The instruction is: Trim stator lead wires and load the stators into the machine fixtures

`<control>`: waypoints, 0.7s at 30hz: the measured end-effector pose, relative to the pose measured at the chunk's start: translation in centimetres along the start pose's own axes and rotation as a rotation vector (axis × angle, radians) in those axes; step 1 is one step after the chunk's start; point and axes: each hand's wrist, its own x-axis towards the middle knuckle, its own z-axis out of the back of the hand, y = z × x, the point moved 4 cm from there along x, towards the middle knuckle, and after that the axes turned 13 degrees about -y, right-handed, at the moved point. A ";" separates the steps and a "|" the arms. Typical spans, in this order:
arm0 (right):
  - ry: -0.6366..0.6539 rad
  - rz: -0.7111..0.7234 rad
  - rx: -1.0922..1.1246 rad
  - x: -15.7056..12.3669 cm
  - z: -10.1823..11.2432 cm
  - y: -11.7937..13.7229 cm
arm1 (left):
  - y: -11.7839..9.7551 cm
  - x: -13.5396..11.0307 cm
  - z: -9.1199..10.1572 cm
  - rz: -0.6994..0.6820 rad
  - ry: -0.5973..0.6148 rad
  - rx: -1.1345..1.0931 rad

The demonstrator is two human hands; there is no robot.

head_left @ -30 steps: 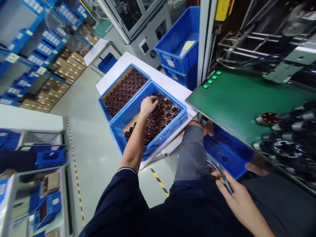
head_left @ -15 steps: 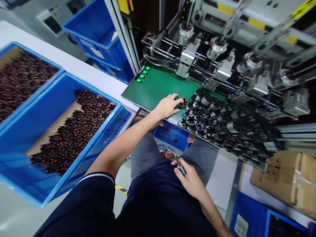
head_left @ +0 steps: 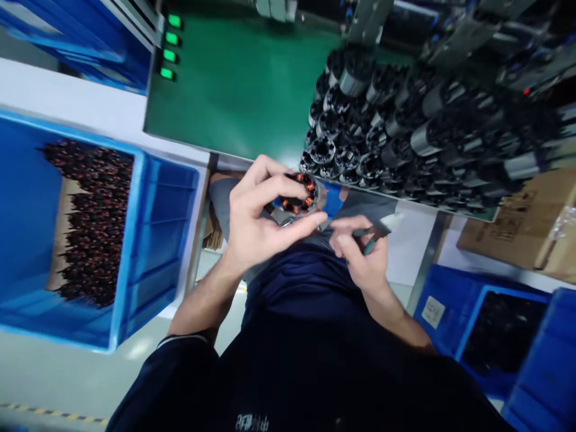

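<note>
My left hand (head_left: 261,216) is wrapped round a motor stator (head_left: 300,195), a dark ring with copper windings, held in front of the green worktop's near edge. Its fingers lie over the top and the thumb is below. To the right, my right hand (head_left: 360,249) is closed round a small tool with teal-grey handles (head_left: 369,245). Motion blurs the tool's pale metal end, so its exact kind does not show. The tool is apart from the stator. Many black and silver stator cores (head_left: 324,150) are stacked on the green worktop (head_left: 234,90).
A blue bin (head_left: 121,252) of dark, copper-tinted parts stands on the left. Four-button clutter aside, green lit buttons (head_left: 170,56) line the worktop's left edge. A cardboard box (head_left: 517,222) and blue crates (head_left: 441,306) are at right. Machine fixtures (head_left: 364,24) border the back.
My left hand has lifted the stator off the worktop and drawn it towards my body. My right hand has come up with the tool. The camera view has turned downward.
</note>
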 end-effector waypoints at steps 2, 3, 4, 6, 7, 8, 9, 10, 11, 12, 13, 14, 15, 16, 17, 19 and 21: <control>-0.041 0.049 0.035 0.9 -1.0 1.2 | -1.8 -1.3 0.0 0.027 0.021 -0.015; -0.041 0.072 0.033 1.2 -1.5 1.8 | -2.3 -1.7 0.0 0.042 0.029 -0.008; -0.035 0.093 0.020 1.4 -1.9 2.3 | -2.6 -2.1 0.0 0.056 0.032 0.000; -0.019 0.108 -0.012 1.6 -2.5 2.9 | -2.9 -2.5 0.1 0.073 0.034 0.001; -0.015 0.102 -0.025 1.5 -2.6 3.0 | -3.0 -2.6 0.2 0.071 0.037 -0.003; -0.020 0.092 -0.034 1.5 -2.7 3.0 | -3.1 -2.7 0.2 0.066 0.047 -0.004; -0.027 0.081 -0.037 1.4 -2.7 2.9 | -3.2 -2.7 0.1 0.055 0.061 0.000; -0.030 0.073 -0.030 1.4 -2.6 2.8 | -3.3 -2.8 0.0 0.041 0.080 0.010; -0.028 0.072 -0.010 1.3 -2.5 2.8 | -3.3 -2.8 -0.1 0.026 0.101 0.024; -0.018 0.080 0.017 1.4 -2.4 2.8 | -3.4 -2.9 -0.2 0.010 0.119 0.039; 0.001 0.091 0.044 1.4 -2.3 2.9 | -3.4 -2.9 -0.3 -0.005 0.130 0.053; 0.022 0.093 0.057 1.5 -2.2 3.0 | -3.4 -3.0 -0.3 -0.018 0.133 0.066; 0.044 0.083 0.052 1.7 -2.0 3.1 | -3.3 -3.1 -0.2 -0.024 0.126 0.079; 0.066 0.061 0.032 1.8 -1.7 3.1 | -3.1 -3.1 -0.1 -0.024 0.110 0.091; 0.093 0.020 0.007 2.0 -1.5 3.1 | -2.8 -3.2 0.1 -0.018 0.088 0.099; 0.186 -0.112 0.025 2.3 -1.2 2.9 | -2.2 -3.4 0.5 -0.005 0.042 0.116; 0.315 -0.274 0.185 2.4 -1.2 2.7 | -1.6 -3.6 0.9 -0.009 0.000 0.128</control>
